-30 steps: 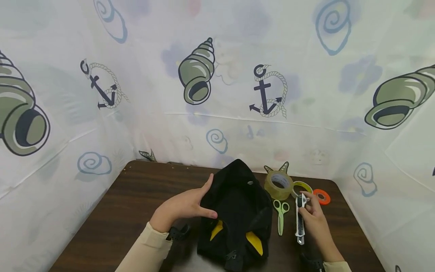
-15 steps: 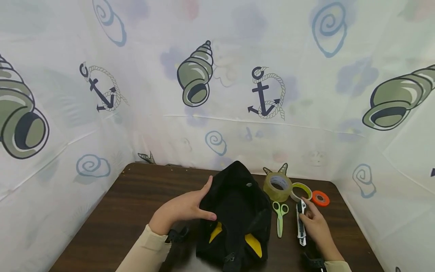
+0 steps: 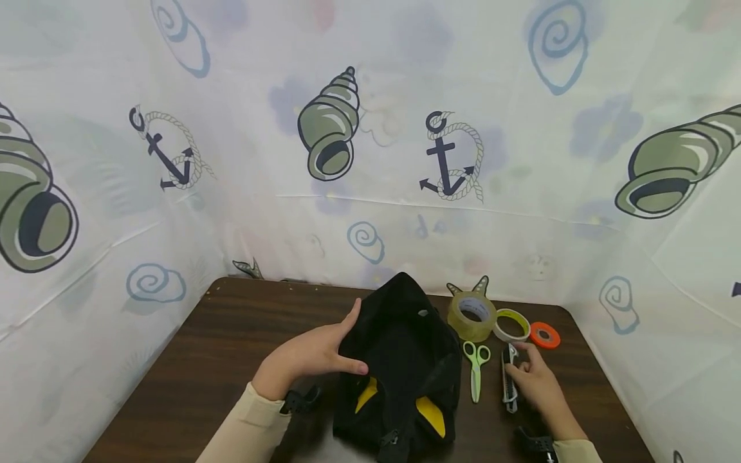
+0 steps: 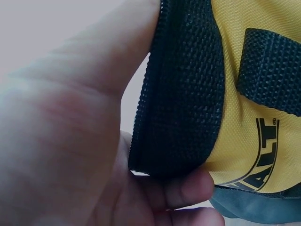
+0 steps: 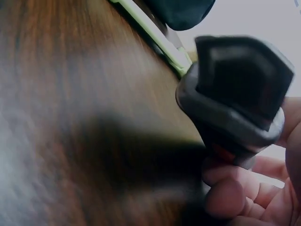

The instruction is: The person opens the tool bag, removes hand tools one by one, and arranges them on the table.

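Note:
A black tool bag [image 3: 399, 360] with yellow patches stands at the middle of the table, its mouth facing up. My left hand [image 3: 307, 355] grips its left edge, thumb on the near side; in the left wrist view the bag's yellow panel [image 4: 235, 155] carries partly visible black lettering, and curled fingers [image 4: 188, 190] hold its black webbing rim. To the right, my right hand [image 3: 538, 382] pinches a utility knife [image 3: 509, 386] with a grey and black body. Seen end-on in the right wrist view, the knife [image 5: 240, 89] is held above the tabletop.
Green-handled scissors [image 3: 476, 373] lie between bag and knife. Behind them are a clear packing tape roll [image 3: 471, 329], a white and yellow tape roll [image 3: 502, 334] and an orange tape roll [image 3: 545, 335]. The brown table [image 3: 249, 308] meets a printed cloth backdrop.
The utility knife has tilted in my right hand and now looks shorter from above, after shifting slightly toward me. My left hand and the bag have stayed in place.

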A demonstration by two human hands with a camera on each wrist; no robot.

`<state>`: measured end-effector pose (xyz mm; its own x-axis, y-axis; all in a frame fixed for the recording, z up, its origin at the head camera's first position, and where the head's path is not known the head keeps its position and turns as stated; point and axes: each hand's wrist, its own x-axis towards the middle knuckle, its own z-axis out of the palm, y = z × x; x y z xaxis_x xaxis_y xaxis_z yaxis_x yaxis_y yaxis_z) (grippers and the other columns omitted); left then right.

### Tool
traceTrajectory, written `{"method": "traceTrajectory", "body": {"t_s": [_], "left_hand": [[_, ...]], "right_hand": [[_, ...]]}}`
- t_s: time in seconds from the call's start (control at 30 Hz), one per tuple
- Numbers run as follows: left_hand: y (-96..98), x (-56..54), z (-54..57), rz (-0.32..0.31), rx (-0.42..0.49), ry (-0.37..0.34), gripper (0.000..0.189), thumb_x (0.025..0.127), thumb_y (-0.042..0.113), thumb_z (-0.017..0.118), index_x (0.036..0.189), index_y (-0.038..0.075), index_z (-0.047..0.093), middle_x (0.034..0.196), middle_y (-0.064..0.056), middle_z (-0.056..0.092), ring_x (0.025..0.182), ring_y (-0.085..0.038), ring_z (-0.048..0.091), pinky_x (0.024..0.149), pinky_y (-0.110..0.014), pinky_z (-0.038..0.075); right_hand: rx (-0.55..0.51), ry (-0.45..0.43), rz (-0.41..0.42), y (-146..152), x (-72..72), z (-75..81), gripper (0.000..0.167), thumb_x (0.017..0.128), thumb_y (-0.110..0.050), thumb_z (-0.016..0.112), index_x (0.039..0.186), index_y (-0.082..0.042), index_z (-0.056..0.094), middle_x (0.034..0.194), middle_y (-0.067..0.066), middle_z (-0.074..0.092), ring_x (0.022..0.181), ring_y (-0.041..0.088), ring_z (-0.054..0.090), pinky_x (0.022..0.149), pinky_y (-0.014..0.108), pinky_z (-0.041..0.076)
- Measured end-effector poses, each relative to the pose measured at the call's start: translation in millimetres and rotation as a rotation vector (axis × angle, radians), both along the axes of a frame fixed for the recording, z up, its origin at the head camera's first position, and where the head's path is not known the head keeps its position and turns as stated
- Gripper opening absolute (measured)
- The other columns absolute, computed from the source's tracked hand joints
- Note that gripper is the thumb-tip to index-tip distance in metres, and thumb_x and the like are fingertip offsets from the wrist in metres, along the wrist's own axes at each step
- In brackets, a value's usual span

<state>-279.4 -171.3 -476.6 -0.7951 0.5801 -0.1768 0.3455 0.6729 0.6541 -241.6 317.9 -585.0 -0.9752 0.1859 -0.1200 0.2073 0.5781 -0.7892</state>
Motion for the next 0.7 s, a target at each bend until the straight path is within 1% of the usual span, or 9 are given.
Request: {"method": "traceTrajectory", "body": {"t_s": [0.17,0.33,0.53,0.7], "left_hand": [[0.0,-0.1,0.8,0.000,-0.001,0.002,0.130,0.090,0.069,0.080,0.170,0.046,-0.020,0.180,-0.007,0.029,0.157,-0.034,0.049,0.125,-0.059,0.043],[0.0,1.2,0.3,-0.002,-0.001,-0.007,0.129,0.090,0.070,0.079,0.169,0.047,-0.020,0.180,-0.007,0.028,0.158,-0.034,0.048,0.125,-0.059,0.043],[-1.3,0.1,0.3,-0.001,-0.003,0.006,0.129,0.090,0.071,0.079,0.169,0.047,-0.020,0.180,-0.007,0.028,0.158,-0.033,0.047,0.126,-0.058,0.042],[-1.2,0.6,-0.3,-0.001,0.007,0.004,0.129,0.089,0.072,0.078,0.169,0.047,-0.019,0.180,-0.005,0.028,0.159,-0.032,0.047,0.127,-0.058,0.042]], "right_hand": [[0.041,0.015,0.011,1.7,-0.4,1.1,0.062,0.102,-0.025,0.072,0.157,-0.011,0.048,0.068,-0.003,0.044,0.054,0.013,0.044,0.049,0.029,0.039],[0.042,-0.008,-0.004,3.5,1.8,-1.1,0.064,0.101,-0.028,0.074,0.157,-0.008,0.049,0.065,-0.004,0.043,0.052,0.012,0.043,0.048,0.030,0.039],[0.086,-0.019,-0.043,3.9,2.0,1.5,0.062,0.101,-0.040,0.074,0.148,-0.003,0.056,0.062,-0.002,0.051,0.047,0.018,0.053,0.047,0.035,0.045],[0.115,-0.026,-0.046,5.1,0.7,1.2,0.063,0.101,-0.046,0.074,0.147,-0.005,0.060,0.059,-0.002,0.053,0.045,0.019,0.055,0.046,0.037,0.047]]}}
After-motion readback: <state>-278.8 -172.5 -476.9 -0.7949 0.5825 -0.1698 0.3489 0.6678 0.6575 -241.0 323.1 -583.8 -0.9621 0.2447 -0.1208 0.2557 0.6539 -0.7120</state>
